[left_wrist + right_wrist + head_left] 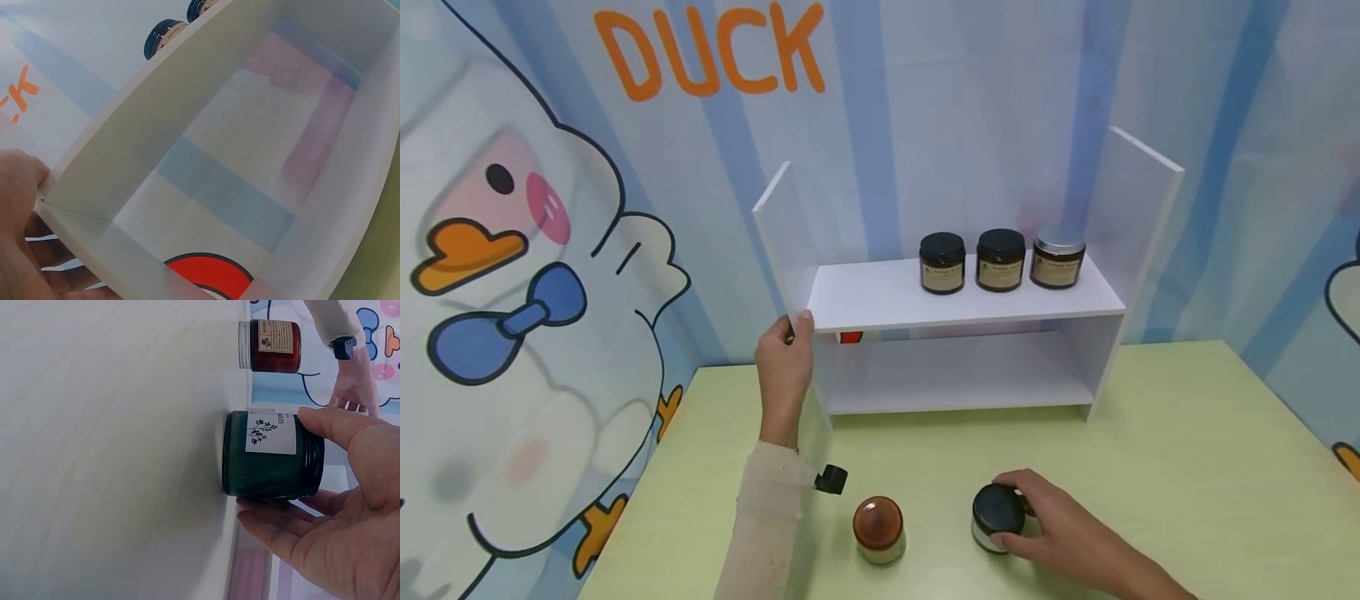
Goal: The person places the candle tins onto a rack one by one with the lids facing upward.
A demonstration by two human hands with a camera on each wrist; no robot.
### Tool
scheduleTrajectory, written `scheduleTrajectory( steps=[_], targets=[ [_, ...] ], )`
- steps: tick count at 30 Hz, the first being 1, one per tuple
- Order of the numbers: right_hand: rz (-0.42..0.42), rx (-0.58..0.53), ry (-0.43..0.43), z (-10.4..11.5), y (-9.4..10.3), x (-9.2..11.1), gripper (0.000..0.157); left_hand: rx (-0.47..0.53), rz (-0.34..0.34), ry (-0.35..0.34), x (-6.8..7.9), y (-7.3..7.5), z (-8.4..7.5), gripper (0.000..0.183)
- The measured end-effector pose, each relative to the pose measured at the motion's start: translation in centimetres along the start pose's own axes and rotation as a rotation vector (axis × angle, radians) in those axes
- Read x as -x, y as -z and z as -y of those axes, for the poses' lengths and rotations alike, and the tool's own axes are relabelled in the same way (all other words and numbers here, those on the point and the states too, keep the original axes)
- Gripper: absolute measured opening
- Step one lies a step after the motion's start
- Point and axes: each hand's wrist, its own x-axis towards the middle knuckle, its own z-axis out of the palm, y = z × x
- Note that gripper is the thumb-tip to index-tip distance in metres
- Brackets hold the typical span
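My left hand (pixel 785 362) grips the left side of a white two-tier shelf (pixel 966 375), near the upper board's front corner. In the left wrist view, the thumb is on one side of the panel and the fingers (pixel 53 253) are behind it. My right hand (pixel 1060 533) holds a green glass jar (pixel 265 453) with a black lid and white label, thumb and fingers on opposite sides. The jar is upright on the table. Left of it, an amber jar (pixel 878 529) stands upside down, its silver lid against the table in the right wrist view.
Three dark labelled jars stand on the upper board's right half: two black-lidded jars (pixel 942 262) (pixel 1000 260) and a silver-lidded jar (pixel 1058 260). The shelf's tall side panels (pixel 1138 200) rise beside them. A duck-printed backdrop (pixel 962 108) hangs behind the pale green table (pixel 1187 475).
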Motion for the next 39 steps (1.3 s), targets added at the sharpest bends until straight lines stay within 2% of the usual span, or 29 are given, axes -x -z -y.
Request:
scheduleTrajectory(
  steps=[10,16,21,27,33,39],
  targets=[
    [-0.009,-0.042,0.016,-0.1,-0.3,0.1,0.067,0.012,0.013,-0.027,-0.1,0.2,0.3,0.048],
    [0.015,-0.162,0.018,-0.4,-0.4,0.3,0.068,0.023,0.017,-0.042,-0.1,0.3,0.4,0.048],
    [0.029,-0.261,0.010,-1.0,-0.4,0.3,0.060,0.029,0.016,-0.049,-0.1,0.3,0.5,0.047],
    [-0.001,-0.319,0.037,-1.5,-0.7,0.5,0.056,0.032,0.020,-0.048,-0.2,0.3,0.6,0.047],
    [0.001,-0.396,0.028,-1.6,-0.7,0.4,0.057,0.040,0.021,-0.060,-0.1,0.3,0.6,0.047],
    [-0.013,-0.376,0.031,-1.6,-0.6,0.1,0.056,0.047,0.023,-0.063,-0.1,0.3,0.6,0.047]
  ],
)
